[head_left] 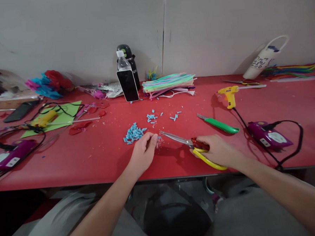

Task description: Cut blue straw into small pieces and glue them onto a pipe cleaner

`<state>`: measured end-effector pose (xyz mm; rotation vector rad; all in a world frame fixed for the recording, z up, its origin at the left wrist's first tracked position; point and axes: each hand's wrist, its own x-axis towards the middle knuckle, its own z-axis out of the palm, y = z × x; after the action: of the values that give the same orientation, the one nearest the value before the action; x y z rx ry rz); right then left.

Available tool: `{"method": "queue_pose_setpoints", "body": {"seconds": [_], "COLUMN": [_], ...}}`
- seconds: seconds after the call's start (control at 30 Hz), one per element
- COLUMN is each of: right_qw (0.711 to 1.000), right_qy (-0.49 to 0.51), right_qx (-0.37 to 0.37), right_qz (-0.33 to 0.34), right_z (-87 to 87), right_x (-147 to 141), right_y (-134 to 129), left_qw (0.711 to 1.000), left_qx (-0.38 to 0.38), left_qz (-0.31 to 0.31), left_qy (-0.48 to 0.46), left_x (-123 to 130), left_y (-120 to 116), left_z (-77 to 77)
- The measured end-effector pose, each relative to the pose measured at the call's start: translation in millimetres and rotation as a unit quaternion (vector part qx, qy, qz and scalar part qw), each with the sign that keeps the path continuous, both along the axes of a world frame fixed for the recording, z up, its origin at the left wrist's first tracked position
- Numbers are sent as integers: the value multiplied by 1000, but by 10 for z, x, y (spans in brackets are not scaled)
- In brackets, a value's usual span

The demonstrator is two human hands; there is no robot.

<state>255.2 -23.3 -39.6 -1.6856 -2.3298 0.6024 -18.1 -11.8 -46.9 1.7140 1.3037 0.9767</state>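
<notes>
Holds scissors (177, 138) in the right hand (217, 150), fingers wrapped around the yellow and red handles, blades reaching out ahead of the knuckles and slanting toward the left hand (143, 152). Points the blade tips at the left thumb, near it but apart. Bends the left hand low over the red worktop (101, 163), thumb and forefinger drawn together in a pinch; cannot tell about any small piece between them. Has the main heap of short blue pieces (134, 134) just beside the left hand, on the far left of its fingers, well apart from the right hand. Farther out, past the fingertips, a smaller blue cluster (151, 117) and, to its right, a few loose blue bits (175, 116). Beyond the right hand, a green cutter (221, 126) on a slant; past it, a yellow glue gun (230, 96) and, off to the right, a purple box (269, 136) with a black cord. Toward the wall, a bundle of pastel stems (168, 83), then a phone (128, 86) propped upright before a clear bottle (123, 64). Away on the left, a second yellow glue gun (45, 118) on green paper (65, 117).
</notes>
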Motion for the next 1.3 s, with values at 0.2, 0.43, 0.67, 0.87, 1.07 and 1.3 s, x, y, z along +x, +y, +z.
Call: {"method": "queue_pose_setpoints", "body": {"seconds": [0.2, 0.43, 0.67, 0.87, 1.07, 1.3], "right_qw": [1000, 1000, 999, 999, 999, 1000], "right_qy": [-9, -24, -26, -37, -41, -28], "right_qx": [-5, -13, -13, -19, -18, -3], "right_qz": [4, 10, 18, 12, 15, -4], "right_z": [1, 32, 21, 4, -17, -51], "right_x": [-5, -5, 10, 10, 5, 16], "right_y": [-7, -7, -5, 5, 22, 18], "left_qw": [1000, 1000, 1000, 1000, 1000, 1000], "left_qx": [6, 6, 5, 5, 8, 11], "left_qz": [-4, -7, -9, -11, -7, -3], "left_qy": [0, 0, -1, 2, 5, 1], "left_x": [-8, -10, -7, -3, 1, 0], "left_y": [-4, -6, -10, -8, -13, -14], "left_z": [-13, -17, -5, 3, 13, -3]}}
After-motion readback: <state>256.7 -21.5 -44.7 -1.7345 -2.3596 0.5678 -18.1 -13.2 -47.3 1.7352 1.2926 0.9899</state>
